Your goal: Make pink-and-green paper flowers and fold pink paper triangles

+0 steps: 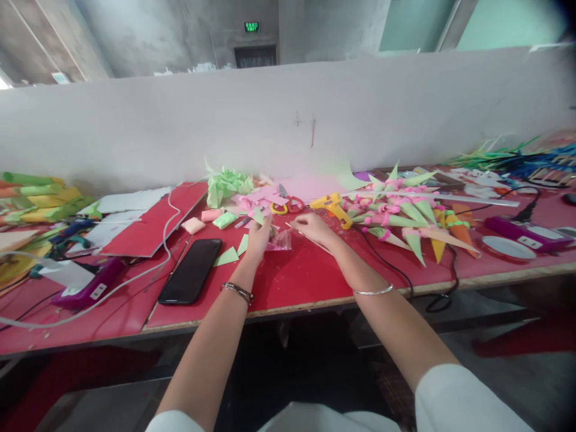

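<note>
My left hand (258,238) is closed in a pinch on a small green paper piece (260,217) over the red table (292,282). My right hand (311,228) is closed on a thin pale stick (293,228) just beside it. A clear plastic bag (281,241) lies between and under the two hands. Green paper triangles (227,257) lie left of my left hand. A yellow glue gun (333,207) and red-and-yellow scissors (288,206) sit just beyond my hands.
A black phone (191,271) lies left of my left arm. Several green and orange paper cones with pink flowers (407,216) lie at the right. A purple device (526,233), a white disc (507,247), cables, crumpled green paper (228,183) and paper rolls (36,201) lie around. A grey partition (288,120) backs the table.
</note>
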Demonstrator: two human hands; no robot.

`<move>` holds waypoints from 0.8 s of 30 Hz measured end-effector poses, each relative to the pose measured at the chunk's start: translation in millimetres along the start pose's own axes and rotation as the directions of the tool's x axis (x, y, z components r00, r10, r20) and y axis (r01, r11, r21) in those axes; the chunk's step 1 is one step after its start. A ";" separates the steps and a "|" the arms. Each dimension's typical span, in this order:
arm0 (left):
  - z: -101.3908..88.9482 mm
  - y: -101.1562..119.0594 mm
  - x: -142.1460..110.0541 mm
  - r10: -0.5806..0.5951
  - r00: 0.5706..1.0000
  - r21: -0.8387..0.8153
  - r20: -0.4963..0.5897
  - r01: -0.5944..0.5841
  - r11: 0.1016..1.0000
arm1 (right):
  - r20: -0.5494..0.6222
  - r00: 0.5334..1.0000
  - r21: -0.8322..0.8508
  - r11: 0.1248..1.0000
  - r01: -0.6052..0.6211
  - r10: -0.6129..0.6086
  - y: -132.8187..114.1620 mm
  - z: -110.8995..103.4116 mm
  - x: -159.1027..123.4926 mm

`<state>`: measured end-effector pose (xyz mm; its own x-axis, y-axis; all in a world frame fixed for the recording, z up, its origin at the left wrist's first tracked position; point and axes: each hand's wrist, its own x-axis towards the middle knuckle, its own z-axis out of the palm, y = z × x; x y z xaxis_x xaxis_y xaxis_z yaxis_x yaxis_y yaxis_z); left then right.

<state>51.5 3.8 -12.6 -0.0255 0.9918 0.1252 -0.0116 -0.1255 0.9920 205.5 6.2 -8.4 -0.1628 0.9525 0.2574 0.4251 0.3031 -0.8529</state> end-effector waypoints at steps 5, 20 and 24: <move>-0.7 -1.6 1.1 -0.053 0.996 -0.032 -0.077 0.051 0.998 | 0.125 0.992 -0.093 0.995 0.024 -0.012 0.3 -2.8 -2.3; -1.7 -4.4 1.8 -0.077 0.984 -0.072 -0.160 0.066 0.995 | 0.429 0.895 -0.084 0.982 0.171 -0.119 -11.2 2.7 -6.1; -1.0 -5.0 2.0 -0.068 0.986 -0.058 -0.151 0.060 0.997 | 0.442 0.877 -0.119 0.957 0.265 -0.188 -8.0 6.8 -5.7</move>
<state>50.6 6.3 -17.3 -0.1754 0.9830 0.0539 -0.0714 -0.0673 0.9952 196.9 -1.8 -6.1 -0.6160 0.7657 0.1849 0.4698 0.5456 -0.6940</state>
